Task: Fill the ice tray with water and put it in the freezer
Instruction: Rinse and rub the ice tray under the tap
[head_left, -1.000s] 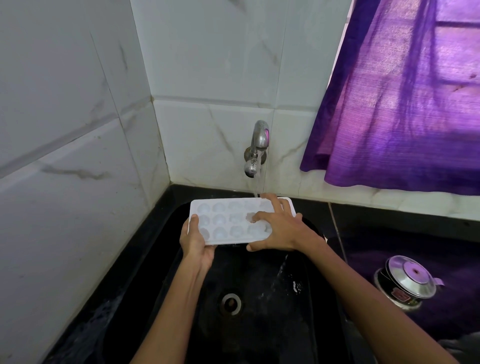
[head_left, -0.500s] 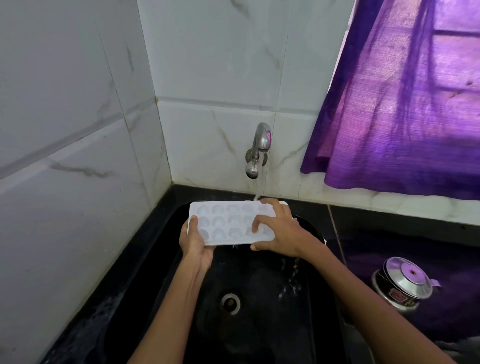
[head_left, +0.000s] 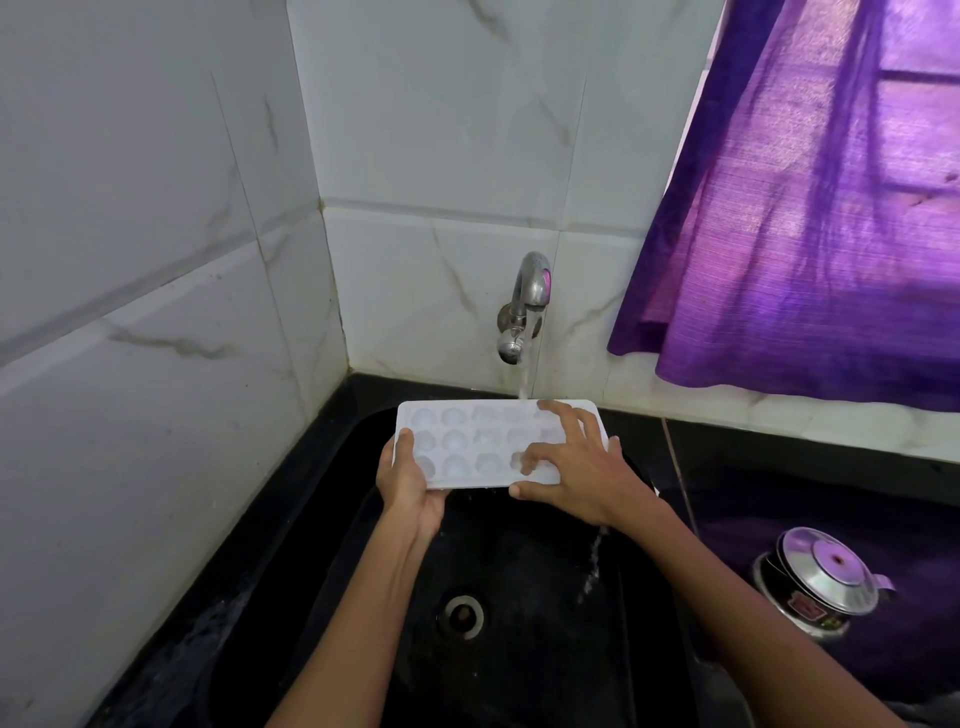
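We see the white plastic ice tray, a rounded rectangle with three rows of round, dome-bottomed cups, held level above the black sink with its long side running left to right. The left hand grips its left short edge, thumb on top. The right hand lies over the right end, fingers spread across the cups, thumb along the near edge. A thin stream of water from the wall tap meets the tray's far edge, right of centre. Water drips from beneath the right end.
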